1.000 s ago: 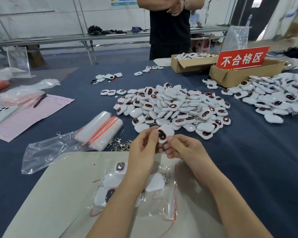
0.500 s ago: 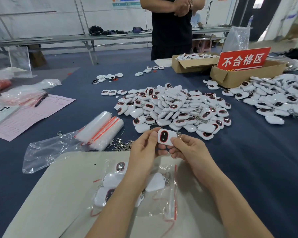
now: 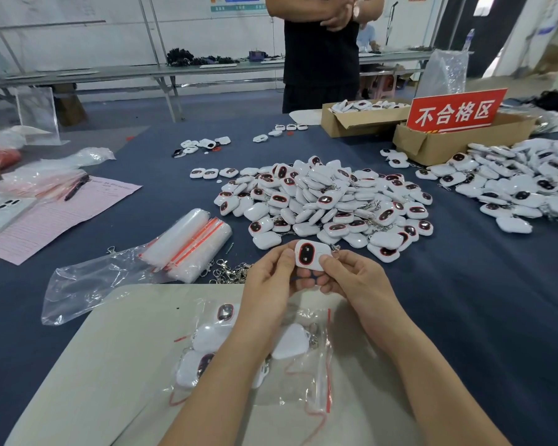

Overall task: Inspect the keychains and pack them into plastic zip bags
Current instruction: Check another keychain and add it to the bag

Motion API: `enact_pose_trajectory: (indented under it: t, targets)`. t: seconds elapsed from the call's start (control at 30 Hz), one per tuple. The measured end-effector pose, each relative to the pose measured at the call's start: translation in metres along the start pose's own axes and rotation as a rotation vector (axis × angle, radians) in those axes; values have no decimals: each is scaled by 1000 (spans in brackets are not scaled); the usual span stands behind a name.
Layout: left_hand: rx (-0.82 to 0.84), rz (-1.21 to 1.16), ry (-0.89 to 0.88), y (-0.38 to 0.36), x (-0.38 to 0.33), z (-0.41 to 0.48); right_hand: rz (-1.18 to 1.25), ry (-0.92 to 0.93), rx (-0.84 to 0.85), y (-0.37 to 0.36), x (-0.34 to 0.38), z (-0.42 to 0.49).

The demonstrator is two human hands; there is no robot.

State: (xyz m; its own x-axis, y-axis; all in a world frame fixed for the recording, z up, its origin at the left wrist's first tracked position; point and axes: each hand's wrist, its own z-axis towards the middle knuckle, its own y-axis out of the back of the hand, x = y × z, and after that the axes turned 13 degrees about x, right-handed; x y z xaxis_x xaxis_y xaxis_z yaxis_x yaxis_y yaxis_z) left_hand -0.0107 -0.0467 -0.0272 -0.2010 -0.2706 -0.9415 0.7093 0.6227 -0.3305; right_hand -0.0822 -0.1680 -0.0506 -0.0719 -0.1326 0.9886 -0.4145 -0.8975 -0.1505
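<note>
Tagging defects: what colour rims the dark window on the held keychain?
Red rim on the white keychain; shows best in the head view.

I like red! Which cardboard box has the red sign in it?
The right-hand cardboard box, nearer the camera: the red sign stands up in it. The other box, to its left, shows only white keychains.

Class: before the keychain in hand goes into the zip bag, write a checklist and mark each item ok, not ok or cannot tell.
Keychain pinched by left hand and right hand, face up: ok.
Face free of scratches: cannot tell.
Zip bag lying on board under the hands: ok.
Bag mouth open: cannot tell.
Cardboard box with red sign on table: ok.
</note>
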Motion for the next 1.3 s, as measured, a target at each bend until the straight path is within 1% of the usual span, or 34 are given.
enact_pose_trajectory:
  t: [0.13,0.3,0.43,0.63,0.93,1.13,1.23,1.3]
  targets:
    - [12,-8,0,1,1,0,15,24,46,0,1,-2]
    - [10,100,-39,2,2,-1,68,57,78,-1,2,-2]
    - [13,124,-26,3,2,-2,151,70,110,1,2,-2]
    - [-62,6,37,6,2,1,192,87,200,3,3,-4]
    - [-55,-12,36,7,1,1,151,103,204,3,1,-2]
    - [-40,-32,16,7,2,1,217,100,218,3,2,-3]
    - [-23,44,-9,6,4,0,270,105,233,4,3,-3]
    - [-17,141,-36,4,6,0,283,115,197,4,2,-2]
